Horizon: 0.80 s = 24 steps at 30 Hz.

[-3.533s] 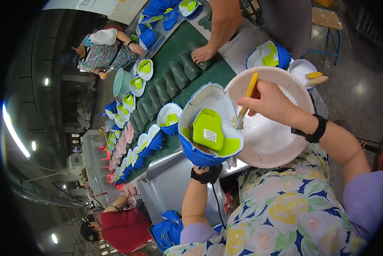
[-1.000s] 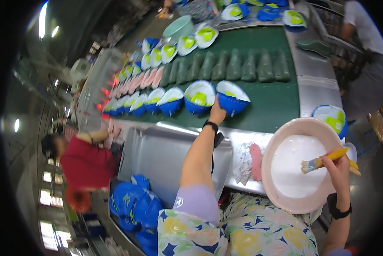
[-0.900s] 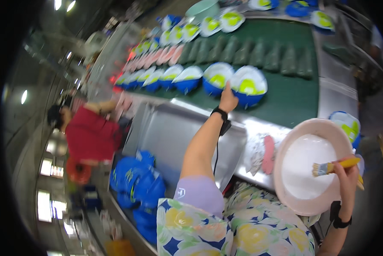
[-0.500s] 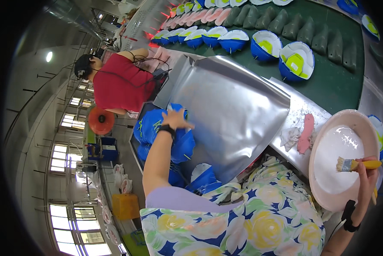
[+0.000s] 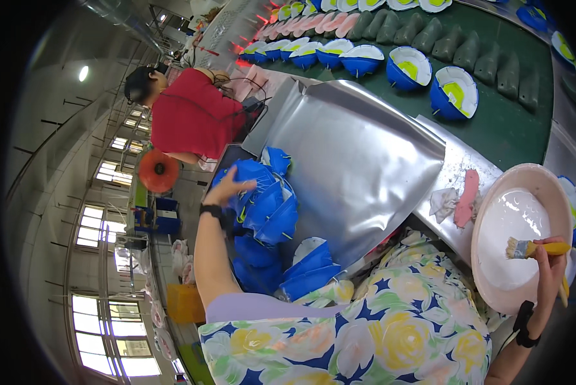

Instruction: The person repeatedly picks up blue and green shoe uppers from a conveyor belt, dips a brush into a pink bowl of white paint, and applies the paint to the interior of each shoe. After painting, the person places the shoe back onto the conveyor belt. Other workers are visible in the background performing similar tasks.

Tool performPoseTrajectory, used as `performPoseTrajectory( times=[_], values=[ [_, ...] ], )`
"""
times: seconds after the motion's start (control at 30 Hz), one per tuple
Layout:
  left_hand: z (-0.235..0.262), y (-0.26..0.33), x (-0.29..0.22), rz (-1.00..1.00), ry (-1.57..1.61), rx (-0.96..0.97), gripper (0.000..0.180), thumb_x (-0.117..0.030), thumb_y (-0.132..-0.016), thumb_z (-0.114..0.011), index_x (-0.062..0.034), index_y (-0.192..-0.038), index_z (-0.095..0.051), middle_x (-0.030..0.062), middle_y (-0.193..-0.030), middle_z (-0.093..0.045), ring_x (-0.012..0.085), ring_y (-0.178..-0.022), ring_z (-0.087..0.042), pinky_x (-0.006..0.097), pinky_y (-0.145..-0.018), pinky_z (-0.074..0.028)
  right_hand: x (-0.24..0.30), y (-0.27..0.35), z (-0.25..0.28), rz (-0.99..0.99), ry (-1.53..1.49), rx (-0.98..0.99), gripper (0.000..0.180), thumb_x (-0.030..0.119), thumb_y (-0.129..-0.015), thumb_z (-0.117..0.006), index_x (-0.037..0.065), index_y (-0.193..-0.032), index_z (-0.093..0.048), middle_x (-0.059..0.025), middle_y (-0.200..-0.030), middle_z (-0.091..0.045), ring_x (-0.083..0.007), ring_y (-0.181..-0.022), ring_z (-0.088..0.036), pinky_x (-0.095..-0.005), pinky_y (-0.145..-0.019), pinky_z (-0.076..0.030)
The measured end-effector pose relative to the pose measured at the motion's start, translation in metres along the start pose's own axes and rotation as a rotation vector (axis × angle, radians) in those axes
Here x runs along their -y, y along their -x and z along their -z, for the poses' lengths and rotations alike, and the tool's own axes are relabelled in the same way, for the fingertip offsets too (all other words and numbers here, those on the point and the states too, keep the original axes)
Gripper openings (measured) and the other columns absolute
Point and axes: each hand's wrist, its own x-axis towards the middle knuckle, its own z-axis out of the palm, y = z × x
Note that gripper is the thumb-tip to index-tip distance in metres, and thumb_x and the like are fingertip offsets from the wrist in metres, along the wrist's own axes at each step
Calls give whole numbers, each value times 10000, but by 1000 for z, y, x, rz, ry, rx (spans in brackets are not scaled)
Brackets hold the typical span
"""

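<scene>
Green surface (image 5: 503, 131) is carrying a row of blue uppers (image 5: 455, 93) with white linings on its near side, and dark moulds (image 5: 464, 51) are standing behind them. Further left, a co-worker (image 5: 195, 115) in red is sitting or bending near a round orange fan (image 5: 158, 170); I cannot tell which.

Of the 2 hands, the left hand (image 5: 230, 187) is lying at the left side of a loose pile (image 5: 272, 208) of blue uppers, beside the shiny sheet (image 5: 352, 160). Its fingers are standing spread, and they are not clamping any piece that I can see; whether the fingertips are touching the cloth, I cannot tell. Right hand (image 5: 548, 250) is gripping the yellow handle of a brush (image 5: 525, 249), and the bristles are hovering over the white liquid (image 5: 509, 212) in the pale basin (image 5: 482, 276).

By my judgement, the step in hand is the choosing of 1 upper from the pile, while the brush is waiting. The next move is probably calling for the left fingers to close on 1 edge and to part this upper from its neighbours, which are overlapping and could come along.
</scene>
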Motion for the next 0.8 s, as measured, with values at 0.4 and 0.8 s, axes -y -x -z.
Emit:
performPoseTrajectory(
  times=[0.4,0.8],
  values=[
    [-165,-32,-107,-773,-1102,-195,457,-254,-756,-751,-153,-1198,-696,112,-1192,-619,352,-1165,-542,510,-917,-493,20,14,-13,9,-118,-52,145,32,-943,-637,15,-1066,-561,-62,-1033,-602,-135,-952,-618,-278,-872,-506],
    [-221,-3,-234,-1385,-623,-189,575,22,-770,-665,-112,-1325,-600,146,-999,-588,349,-937,-585,453,-805,-491,10,-18,-3,4,356,-186,250,199,-876,-735,-24,-940,-644,-119,-774,-678,-207,-721,-671,-334,-656,-516]
  ],
)
